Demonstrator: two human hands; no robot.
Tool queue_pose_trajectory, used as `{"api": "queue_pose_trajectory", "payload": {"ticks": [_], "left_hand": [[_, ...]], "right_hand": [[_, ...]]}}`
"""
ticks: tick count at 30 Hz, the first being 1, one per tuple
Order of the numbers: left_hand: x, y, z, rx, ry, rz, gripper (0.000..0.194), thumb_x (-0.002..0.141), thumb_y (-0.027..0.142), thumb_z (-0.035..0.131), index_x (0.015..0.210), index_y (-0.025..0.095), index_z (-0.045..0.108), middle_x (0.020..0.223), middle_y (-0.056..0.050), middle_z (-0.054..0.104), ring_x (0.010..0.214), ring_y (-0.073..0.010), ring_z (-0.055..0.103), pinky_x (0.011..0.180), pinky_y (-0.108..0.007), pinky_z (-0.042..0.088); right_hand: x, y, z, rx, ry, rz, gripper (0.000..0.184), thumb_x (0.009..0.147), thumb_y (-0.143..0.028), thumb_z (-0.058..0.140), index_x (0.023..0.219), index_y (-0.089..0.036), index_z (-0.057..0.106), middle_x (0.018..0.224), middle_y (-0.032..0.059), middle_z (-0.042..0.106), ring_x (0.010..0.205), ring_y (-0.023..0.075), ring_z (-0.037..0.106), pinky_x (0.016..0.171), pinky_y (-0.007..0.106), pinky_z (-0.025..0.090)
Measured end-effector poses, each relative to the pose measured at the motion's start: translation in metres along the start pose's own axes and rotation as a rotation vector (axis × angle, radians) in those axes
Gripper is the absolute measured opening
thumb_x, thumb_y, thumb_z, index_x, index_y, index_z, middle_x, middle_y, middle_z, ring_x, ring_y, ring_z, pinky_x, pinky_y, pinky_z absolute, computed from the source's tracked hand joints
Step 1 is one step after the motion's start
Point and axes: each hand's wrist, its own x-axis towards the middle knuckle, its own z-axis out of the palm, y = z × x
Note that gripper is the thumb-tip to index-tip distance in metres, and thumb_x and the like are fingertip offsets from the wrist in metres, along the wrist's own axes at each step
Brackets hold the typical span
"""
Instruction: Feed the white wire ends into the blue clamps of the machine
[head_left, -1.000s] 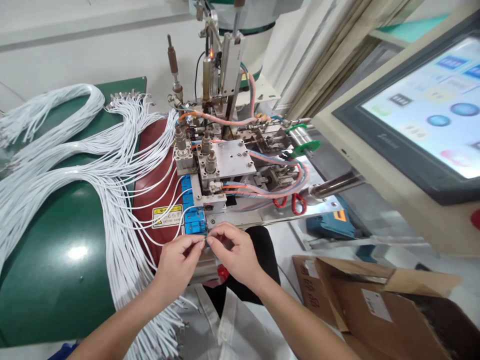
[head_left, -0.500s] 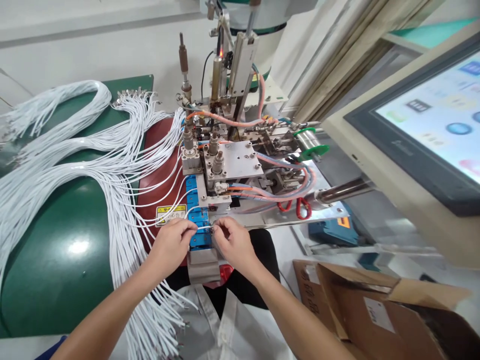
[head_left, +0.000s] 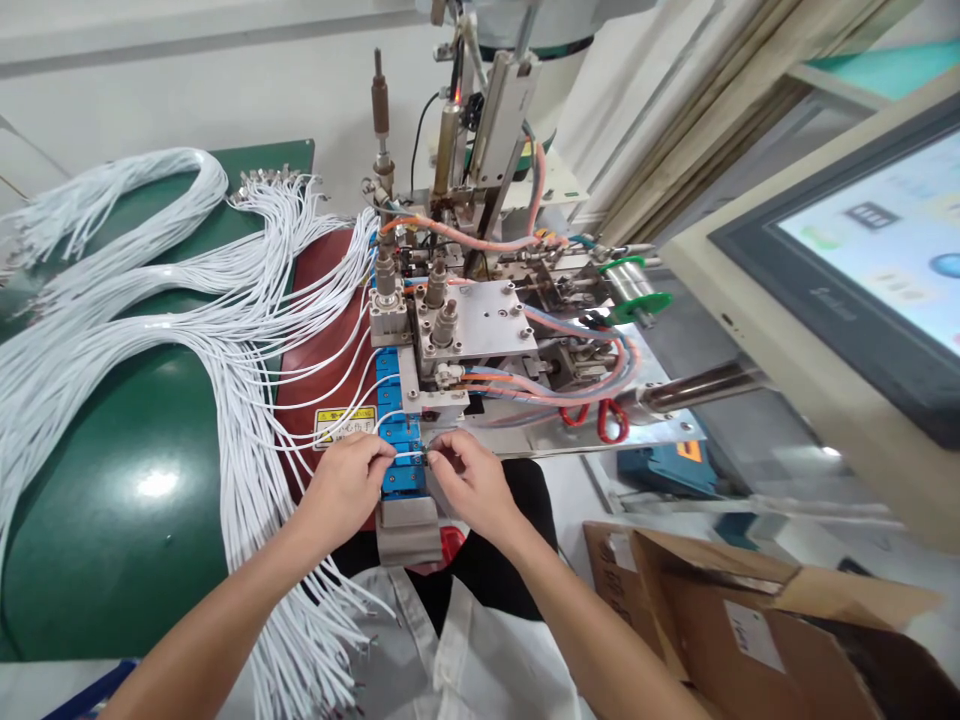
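My left hand [head_left: 349, 478] pinches a white cable [head_left: 407, 455] between thumb and fingertips. The cable lies level across a blue fixture block [head_left: 401, 478] at the near end of the machine. At the cable's right end, my right hand [head_left: 471, 478] has its thumb and forefinger pressed together on a small metal-looking tip, mostly hidden by the fingers. Farther up the row of blue blocks, other white cables rest in their slots and curve left to a large bundle of white cables [head_left: 187, 340].
The green table [head_left: 97, 480] carries the bundles. A metal machine [head_left: 487, 320] with hoses and a wire spool [head_left: 630, 285] stands ahead. At right are a touchscreen panel [head_left: 847, 260] and an open cardboard box [head_left: 720, 620]. A warning label [head_left: 343, 427] lies beside the blocks.
Both hands rose from the near end of the blue row onto a block, bringing the cable across it. Over the last half second they stayed nearly still; the view shifted slightly.
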Motion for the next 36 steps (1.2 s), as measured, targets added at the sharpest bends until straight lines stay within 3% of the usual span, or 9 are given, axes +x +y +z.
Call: {"api": "queue_pose_trajectory", "payload": {"ticks": [5, 15, 22, 36], "left_hand": [[-0.0005, 0.001, -0.0004, -0.026, -0.008, -0.018, 0.018, 0.078, 0.013, 0.048, 0.076, 0.019, 0.064, 0.076, -0.003, 0.066, 0.072, -0.0167, 0.06, 0.069, -0.029, 0.046], [-0.0028, -0.001, 0.0016, -0.012, -0.003, -0.015, 0.017, 0.079, 0.015, 0.048, 0.079, 0.02, 0.064, 0.079, -0.004, 0.066, 0.074, -0.017, 0.061, 0.071, -0.031, 0.047], [-0.003, 0.0014, 0.0006, -0.007, -0.001, -0.024, 0.017, 0.079, 0.014, 0.048, 0.079, 0.02, 0.063, 0.079, -0.003, 0.065, 0.075, -0.017, 0.061, 0.071, -0.03, 0.047], [-0.0043, 0.0018, 0.0017, 0.007, -0.005, -0.009, 0.016, 0.08, 0.012, 0.048, 0.079, 0.018, 0.063, 0.079, -0.003, 0.065, 0.075, -0.0169, 0.061, 0.071, -0.03, 0.047]], "right_hand": [[0.0018, 0.0011, 0.0026, 0.025, 0.101, -0.09, 0.013, 0.081, -0.021, 0.047, 0.07, -0.019, 0.055, 0.07, 0.0021, 0.055, 0.068, 0.015, 0.053, 0.062, 0.026, 0.041], [0.0009, 0.0055, 0.0039, 0.079, 0.058, 0.014, 0.015, 0.081, -0.024, 0.048, 0.068, -0.019, 0.055, 0.067, 0.0009, 0.056, 0.062, 0.0138, 0.053, 0.058, 0.024, 0.041], [0.0018, 0.0023, 0.004, 0.032, 0.074, -0.012, 0.015, 0.08, -0.023, 0.049, 0.068, -0.019, 0.056, 0.069, 0.0017, 0.057, 0.064, 0.0141, 0.052, 0.06, 0.025, 0.041], [0.0021, 0.0017, 0.0045, 0.179, -0.025, 0.22, 0.019, 0.079, -0.031, 0.048, 0.067, -0.018, 0.055, 0.059, -0.0003, 0.055, 0.055, 0.013, 0.049, 0.053, 0.023, 0.04]]}}
